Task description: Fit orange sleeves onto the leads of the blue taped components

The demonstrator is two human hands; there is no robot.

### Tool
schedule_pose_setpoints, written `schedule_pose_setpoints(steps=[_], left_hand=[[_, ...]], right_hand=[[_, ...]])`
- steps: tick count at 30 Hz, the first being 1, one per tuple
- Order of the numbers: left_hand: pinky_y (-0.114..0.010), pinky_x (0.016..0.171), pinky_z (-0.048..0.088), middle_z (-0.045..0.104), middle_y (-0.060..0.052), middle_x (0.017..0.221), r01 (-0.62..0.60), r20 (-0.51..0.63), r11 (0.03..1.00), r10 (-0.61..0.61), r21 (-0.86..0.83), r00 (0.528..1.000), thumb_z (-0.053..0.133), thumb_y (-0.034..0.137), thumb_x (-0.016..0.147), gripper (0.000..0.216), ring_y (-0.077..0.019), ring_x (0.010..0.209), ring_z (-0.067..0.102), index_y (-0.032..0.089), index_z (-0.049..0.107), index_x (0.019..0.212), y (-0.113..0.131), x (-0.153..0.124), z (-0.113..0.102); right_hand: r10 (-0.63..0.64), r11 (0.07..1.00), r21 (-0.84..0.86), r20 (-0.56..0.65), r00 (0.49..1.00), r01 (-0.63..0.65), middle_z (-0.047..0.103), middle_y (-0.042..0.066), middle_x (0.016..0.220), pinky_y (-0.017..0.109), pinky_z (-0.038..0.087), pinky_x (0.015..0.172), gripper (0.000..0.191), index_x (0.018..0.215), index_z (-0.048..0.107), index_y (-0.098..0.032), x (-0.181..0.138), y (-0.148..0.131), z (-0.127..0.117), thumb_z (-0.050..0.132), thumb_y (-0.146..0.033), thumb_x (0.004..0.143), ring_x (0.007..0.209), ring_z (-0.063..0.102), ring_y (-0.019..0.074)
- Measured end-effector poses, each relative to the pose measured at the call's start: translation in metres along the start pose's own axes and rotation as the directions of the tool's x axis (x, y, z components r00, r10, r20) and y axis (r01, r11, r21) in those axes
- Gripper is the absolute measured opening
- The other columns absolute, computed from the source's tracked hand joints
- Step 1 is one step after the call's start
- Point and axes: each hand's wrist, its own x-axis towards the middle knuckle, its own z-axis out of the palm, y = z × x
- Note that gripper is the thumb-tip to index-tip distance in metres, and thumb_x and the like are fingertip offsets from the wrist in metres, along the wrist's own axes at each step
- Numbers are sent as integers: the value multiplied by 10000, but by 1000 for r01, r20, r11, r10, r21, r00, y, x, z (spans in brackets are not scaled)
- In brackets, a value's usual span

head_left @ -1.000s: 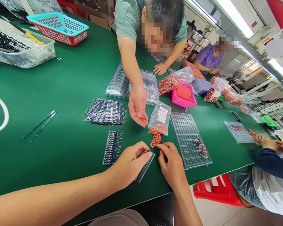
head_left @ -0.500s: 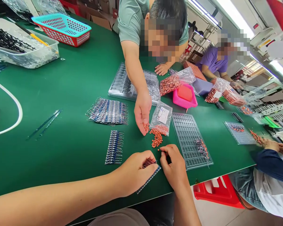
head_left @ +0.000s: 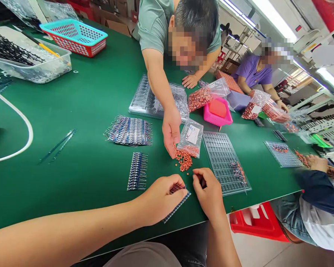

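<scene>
The green bench [head_left: 80, 111] carries everything, with clear component trays [head_left: 225, 163] toward its right edge and taped strips of blue parts [head_left: 129, 130] near the middle. At the near edge, the left hand [head_left: 158, 198] has its grip clamped on one strip of blue parts [head_left: 179, 202], thumb and fingers pinching its upper end while the rest lies flat on the bench. The right hand [head_left: 208, 191] sits just beside it, fingertips drawn together on something too small to make out, close to the strip's end. Since a second ago both hands have drawn a little nearer each other and the strip has swung to a steeper slant, so the work on it looks to be under way rather than starting. Across the bench, a co-worker's hand [head_left: 171, 129] has come down from hovering palm-up to touching the loose heap of small orange parts [head_left: 183, 160] beside an open plastic bag [head_left: 191, 138], just beyond the wearer's fingers.
</scene>
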Motion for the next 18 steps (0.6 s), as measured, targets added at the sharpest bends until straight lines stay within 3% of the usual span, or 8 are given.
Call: schedule_pose_setpoints(steps=[5, 13, 18], left_hand=[[-282, 628, 351, 524, 40, 714, -7, 6, 1000, 7, 0, 1000, 560, 351, 870, 191, -142, 669, 433, 175, 556, 795, -1, 0, 1], [-283, 629, 350, 481, 53, 696, -20, 3, 1000, 20, -4, 1000, 542, 340, 875, 187, -139, 667, 418, 175, 538, 789, -2, 0, 1], [-279, 627, 343, 480, 54, 705, -28, 9, 1000, 28, 6, 1000, 547, 353, 874, 195, -137, 667, 417, 175, 539, 794, -5, 1, 1]], right_hand=[[9, 1000, -21, -4, 1000, -9, 657, 42, 891, 296, 522, 640, 145, 991, 661, -220, -3, 5, -5, 526, -256, 953, 659, 585, 156], [-56, 995, -69, 144, 988, 67, 651, 41, 915, 281, 515, 669, 162, 991, 686, -227, 9, -11, -6, 552, -168, 922, 752, 642, 166], [-89, 985, -134, 174, 981, 113, 602, 25, 849, 266, 473, 621, 153, 837, 632, -224, 15, -14, -2, 527, -130, 894, 706, 596, 155]])
